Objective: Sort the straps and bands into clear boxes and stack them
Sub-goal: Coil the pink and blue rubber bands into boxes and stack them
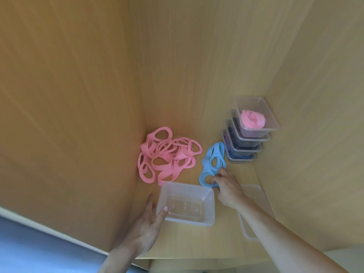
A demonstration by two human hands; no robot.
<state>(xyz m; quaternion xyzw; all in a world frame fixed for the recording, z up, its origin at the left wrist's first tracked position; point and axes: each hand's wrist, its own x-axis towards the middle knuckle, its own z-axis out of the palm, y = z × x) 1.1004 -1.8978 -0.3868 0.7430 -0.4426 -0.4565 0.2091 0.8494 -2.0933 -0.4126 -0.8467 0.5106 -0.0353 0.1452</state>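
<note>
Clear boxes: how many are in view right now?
5. Four form a stack at back right, the top one holding a pink roll; the left hand holds one empty box. A clear piece under the right forearm may be a lid.

Left hand (144, 227) pinches corner of empty clear plastic box (189, 187). Right hand (229, 188) grips blue looped fabric strap (213, 160). Tangled pink looped straps (167, 156) just left. Stack of four filled clear boxes (250, 134) behind.

Five clear boxes: a stack of four (272, 123) far right and one empty box (211, 209) near the middle. One flat clear lid (256, 194). One pile of pink bands (167, 156) and one smaller cluster of blue bands (213, 158), neither countable. Two hands: left hand (145, 227), right hand (229, 190).
</note>
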